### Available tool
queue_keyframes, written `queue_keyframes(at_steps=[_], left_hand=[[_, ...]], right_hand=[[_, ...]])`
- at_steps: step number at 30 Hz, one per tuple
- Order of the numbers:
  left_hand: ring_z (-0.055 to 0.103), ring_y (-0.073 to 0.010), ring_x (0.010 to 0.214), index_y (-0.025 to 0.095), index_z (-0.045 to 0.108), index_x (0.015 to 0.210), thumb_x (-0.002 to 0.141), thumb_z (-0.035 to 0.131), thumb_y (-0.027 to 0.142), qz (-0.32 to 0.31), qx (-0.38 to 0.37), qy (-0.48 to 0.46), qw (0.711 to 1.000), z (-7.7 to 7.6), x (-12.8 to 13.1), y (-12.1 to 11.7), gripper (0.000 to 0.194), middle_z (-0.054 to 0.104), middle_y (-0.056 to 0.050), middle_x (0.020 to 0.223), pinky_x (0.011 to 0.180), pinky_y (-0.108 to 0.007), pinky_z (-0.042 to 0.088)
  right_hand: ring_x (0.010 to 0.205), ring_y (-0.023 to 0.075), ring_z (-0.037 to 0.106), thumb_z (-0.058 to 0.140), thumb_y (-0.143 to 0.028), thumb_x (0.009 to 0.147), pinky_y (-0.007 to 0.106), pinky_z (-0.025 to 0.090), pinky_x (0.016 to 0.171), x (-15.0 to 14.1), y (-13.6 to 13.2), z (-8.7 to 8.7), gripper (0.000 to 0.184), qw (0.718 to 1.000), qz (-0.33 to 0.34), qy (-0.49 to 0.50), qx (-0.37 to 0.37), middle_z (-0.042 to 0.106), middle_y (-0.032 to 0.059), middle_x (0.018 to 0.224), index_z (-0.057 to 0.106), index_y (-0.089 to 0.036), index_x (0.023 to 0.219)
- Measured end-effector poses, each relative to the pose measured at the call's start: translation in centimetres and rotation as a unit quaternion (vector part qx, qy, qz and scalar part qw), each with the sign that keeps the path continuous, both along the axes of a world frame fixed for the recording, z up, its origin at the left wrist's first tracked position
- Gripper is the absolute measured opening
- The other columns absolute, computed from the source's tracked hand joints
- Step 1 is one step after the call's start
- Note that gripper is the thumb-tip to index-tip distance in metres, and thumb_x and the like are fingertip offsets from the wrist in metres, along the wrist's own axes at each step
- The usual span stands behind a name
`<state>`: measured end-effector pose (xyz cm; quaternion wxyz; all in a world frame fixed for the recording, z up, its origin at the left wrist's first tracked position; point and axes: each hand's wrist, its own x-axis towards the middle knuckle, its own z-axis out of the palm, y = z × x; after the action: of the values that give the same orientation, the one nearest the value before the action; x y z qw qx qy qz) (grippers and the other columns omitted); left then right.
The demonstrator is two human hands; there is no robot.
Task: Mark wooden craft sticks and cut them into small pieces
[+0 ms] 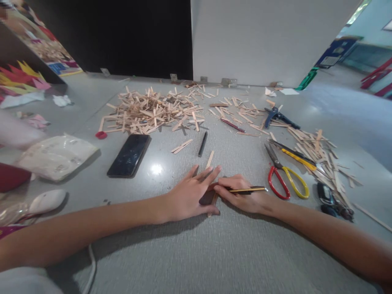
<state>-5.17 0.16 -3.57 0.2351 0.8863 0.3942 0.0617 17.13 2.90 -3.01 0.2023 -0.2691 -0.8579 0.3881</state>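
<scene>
Left hand (190, 192): your fingers are spread wide and lie low over one flat wooden stick (210, 158), with your thumb by its near end.
Right hand (240, 194): your fingers are closed around a black and yellow pencil (249, 190), just beside your left hand. Its back end points to your right; I cannot tell if its tip touches the stick.
Wooden stick: it is on the grey table (171, 253), partly under your left hand. Its far end pokes out past your fingers.
Under your palm: something dark shows there, but I cannot tell what it is.
Just past your hands: a black pen (203, 143) lies near two loose sticks (182, 146).
On your left: a dark phone (129, 156) lies flat, then a clear packet (59, 157) and a white mouse (47, 201).
On your right: the scissors (278, 164) have one red handle and one yellow one. A yellow and black cutter (294, 156) lies just past them, near a small heap of sticks (327, 163).
Farther away: a big pile of sticks (150, 110), a dark red pen (232, 125) and blue pliers (272, 116).
At the back: a black board (122, 36) stands beside a white board (263, 36).
</scene>
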Motion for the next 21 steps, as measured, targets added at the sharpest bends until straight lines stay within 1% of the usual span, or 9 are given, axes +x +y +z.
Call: queue_keyframes(at_steps=[5, 10, 15, 21], left_hand=[[0.039, -0.0355, 0.161, 0.031, -0.017, 0.173, 0.092, 0.078, 0.068, 0.001, 0.001, -0.009, 1.000, -0.26, -0.14, 0.00, 0.130, 0.033, -0.018, 0.176, 0.135, -0.058, 0.018], [0.037, -0.0344, 0.162, 0.031, -0.015, 0.173, 0.092, 0.080, 0.067, 0.003, -0.007, -0.011, 1.000, -0.18, -0.19, -0.09, 0.130, 0.032, -0.018, 0.177, 0.136, -0.057, 0.018], [0.034, -0.0337, 0.163, 0.028, -0.007, 0.174, 0.090, 0.082, 0.066, 0.005, -0.021, -0.010, 1.000, 0.00, -0.13, -0.03, 0.129, 0.032, -0.018, 0.176, 0.136, -0.058, 0.017], [0.033, -0.0339, 0.164, 0.029, -0.001, 0.175, 0.088, 0.084, 0.066, 0.010, -0.024, -0.011, 1.000, 0.07, -0.13, -0.05, 0.126, 0.031, -0.018, 0.176, 0.137, -0.058, 0.017]], right_hand=[[0.060, 0.0108, 0.047, 0.045, -0.030, 0.112, 0.026, 0.037, 0.063, 0.18, 0.03, -0.09, 0.034, 1.000, 0.003, -0.002, -0.010, 0.057, -0.0036, 0.070, 0.059, -0.020, 0.082], [0.059, 0.0107, 0.047, 0.046, -0.027, 0.111, 0.025, 0.037, 0.060, 0.03, 0.04, -0.29, 0.033, 1.000, 0.006, 0.015, -0.008, 0.054, -0.0044, 0.068, 0.057, -0.020, 0.081], [0.060, 0.0115, 0.048, 0.046, -0.029, 0.111, 0.026, 0.037, 0.060, -0.07, 0.02, -0.49, 0.035, 1.000, 0.000, 0.023, 0.009, 0.059, -0.0024, 0.070, 0.062, -0.019, 0.081], [0.063, 0.0125, 0.051, 0.046, -0.032, 0.111, 0.026, 0.040, 0.063, -0.01, -0.04, -0.42, 0.037, 1.000, -0.006, 0.009, -0.014, 0.061, -0.0018, 0.070, 0.063, -0.019, 0.080]])
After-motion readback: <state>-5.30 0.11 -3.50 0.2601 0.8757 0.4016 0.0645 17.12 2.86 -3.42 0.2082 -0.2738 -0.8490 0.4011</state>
